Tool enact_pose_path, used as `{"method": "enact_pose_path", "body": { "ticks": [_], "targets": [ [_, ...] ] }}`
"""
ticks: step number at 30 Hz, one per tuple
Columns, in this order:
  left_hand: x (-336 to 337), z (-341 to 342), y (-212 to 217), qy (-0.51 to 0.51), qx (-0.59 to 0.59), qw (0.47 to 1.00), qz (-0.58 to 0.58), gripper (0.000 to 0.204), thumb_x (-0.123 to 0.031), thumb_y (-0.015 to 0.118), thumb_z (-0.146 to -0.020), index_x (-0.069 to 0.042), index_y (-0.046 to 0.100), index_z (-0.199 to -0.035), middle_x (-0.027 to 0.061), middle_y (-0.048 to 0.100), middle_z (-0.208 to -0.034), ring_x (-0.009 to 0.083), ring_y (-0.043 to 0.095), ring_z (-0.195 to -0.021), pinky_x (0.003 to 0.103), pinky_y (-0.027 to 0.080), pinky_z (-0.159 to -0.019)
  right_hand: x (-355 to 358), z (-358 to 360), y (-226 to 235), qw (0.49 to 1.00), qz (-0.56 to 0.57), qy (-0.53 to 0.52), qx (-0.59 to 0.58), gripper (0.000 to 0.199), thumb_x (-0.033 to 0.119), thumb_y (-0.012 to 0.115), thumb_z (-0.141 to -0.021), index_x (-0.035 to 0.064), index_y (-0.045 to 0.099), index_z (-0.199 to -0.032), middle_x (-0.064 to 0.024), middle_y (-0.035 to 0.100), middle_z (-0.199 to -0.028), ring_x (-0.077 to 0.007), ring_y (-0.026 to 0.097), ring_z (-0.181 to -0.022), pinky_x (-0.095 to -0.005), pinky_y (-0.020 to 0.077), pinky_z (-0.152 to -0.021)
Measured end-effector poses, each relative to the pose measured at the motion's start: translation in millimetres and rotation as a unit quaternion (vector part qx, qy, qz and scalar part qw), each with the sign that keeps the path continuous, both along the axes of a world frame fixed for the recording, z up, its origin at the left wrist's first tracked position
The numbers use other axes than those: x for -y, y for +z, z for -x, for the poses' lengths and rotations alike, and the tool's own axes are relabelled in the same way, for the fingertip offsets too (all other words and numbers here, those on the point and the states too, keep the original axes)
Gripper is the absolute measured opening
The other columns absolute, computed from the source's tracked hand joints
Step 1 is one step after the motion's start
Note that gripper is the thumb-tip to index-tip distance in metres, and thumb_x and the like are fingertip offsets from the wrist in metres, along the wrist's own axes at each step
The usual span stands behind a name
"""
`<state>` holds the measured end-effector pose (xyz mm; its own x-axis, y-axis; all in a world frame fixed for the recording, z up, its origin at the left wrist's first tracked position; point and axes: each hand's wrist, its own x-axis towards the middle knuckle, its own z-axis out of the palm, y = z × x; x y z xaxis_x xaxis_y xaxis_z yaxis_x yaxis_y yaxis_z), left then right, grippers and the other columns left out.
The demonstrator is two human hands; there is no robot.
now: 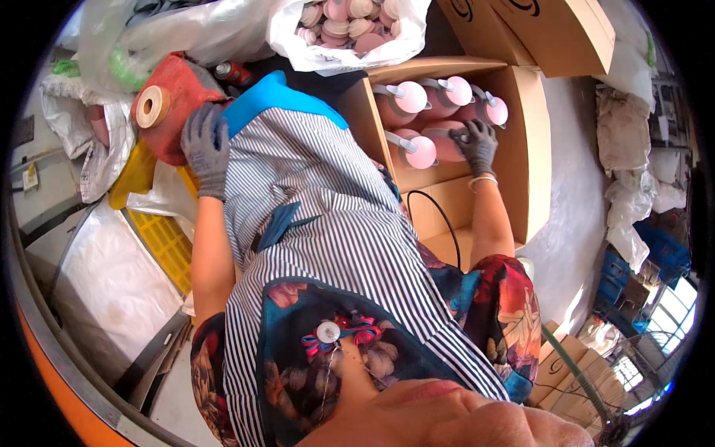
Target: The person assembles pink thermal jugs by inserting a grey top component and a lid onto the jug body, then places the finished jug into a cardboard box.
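Right hand [478, 147] at pink bottle [445, 146] in carton [534, 160]; left hand [206, 149] beside red cloth [173, 83]. Whether either grip is closed cannot be told.

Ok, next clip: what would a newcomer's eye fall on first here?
Probably the pink containers in the open cardboard box, right of centre, where the gloved right hand reaches in. At the top, a white bag full of pinkish discs stands out. At upper left, the gloved left hand is at a bright red object bearing a tan ring.
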<state>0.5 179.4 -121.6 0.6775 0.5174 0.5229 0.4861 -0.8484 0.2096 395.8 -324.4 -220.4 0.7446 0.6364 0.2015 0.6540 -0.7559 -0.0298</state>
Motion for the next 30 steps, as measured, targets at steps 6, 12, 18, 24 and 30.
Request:
{"method": "enact_pose_path", "body": {
  "ticks": [6,12,18,24,30],
  "targets": [
    [-4.9,-0.4,-0.6,0.009,-0.049,0.999,0.013,0.034,-0.027,0.069,-0.093,-0.014,0.070,-0.124,0.0071,0.066,-0.132,0.0298,0.058,-0.125,0.046,0.041,-0.109,-24.5,17.4,-25.7,0.999,0.040,-0.002,-0.001,0.075,0.065,0.075,-0.076,0.0166,0.064,-0.133,-0.0115,0.058,-0.141,-0.0331,0.050,-0.134,-0.0589,0.0362,-0.106],
    [-2.9,-7.7,-0.9,0.005,-0.042,0.999,0.019,0.033,-0.027,0.070,-0.092,-0.015,0.071,-0.124,0.0067,0.067,-0.130,0.0293,0.060,-0.123,0.046,0.043,-0.107,5.5,-31.2,-3.3,0.986,-0.168,-0.013,-0.012,0.067,0.048,0.081,-0.077,0.0158,0.064,-0.133,-0.0184,0.059,-0.138,-0.0440,0.057,-0.123,-0.0491,0.0499,-0.101],
    [0.3,-10.0,4.2,0.019,-0.052,0.998,0.017,0.034,-0.026,0.070,-0.092,-0.016,0.070,-0.124,0.0059,0.067,-0.130,0.0290,0.060,-0.122,0.046,0.043,-0.107,5.5,-119.3,-22.8,0.938,0.103,-0.301,-0.141,0.117,0.080,0.070,-0.070,0.0221,0.028,-0.162,-0.0203,0.029,-0.163,-0.0433,0.025,-0.151,-0.0570,0.0307,-0.118],
    [5.2,-7.2,15.6,0.052,-0.065,0.996,0.016,0.035,-0.025,0.069,-0.092,-0.014,0.069,-0.126,0.0072,0.067,-0.131,0.0301,0.059,-0.124,0.046,0.042,-0.109,-9.1,-164.0,-27.5,0.936,0.014,-0.302,-0.183,0.114,0.067,0.082,-0.066,0.0250,0.033,-0.160,-0.0308,0.039,-0.151,-0.0486,0.042,-0.137,-0.0571,0.0387,-0.111],
    [0.7,-11.2,14.2,0.061,-0.089,0.994,0.026,0.034,-0.026,0.069,-0.092,-0.016,0.069,-0.125,0.0061,0.066,-0.132,0.0289,0.058,-0.125,0.046,0.042,-0.108,-19.9,-169.8,-33.9,0.958,-0.025,-0.234,-0.163,0.115,0.059,0.087,-0.064,0.0315,0.031,-0.160,-0.0274,0.031,-0.158,-0.0527,0.037,-0.141,-0.0576,0.0400,-0.113]
  ]
}}
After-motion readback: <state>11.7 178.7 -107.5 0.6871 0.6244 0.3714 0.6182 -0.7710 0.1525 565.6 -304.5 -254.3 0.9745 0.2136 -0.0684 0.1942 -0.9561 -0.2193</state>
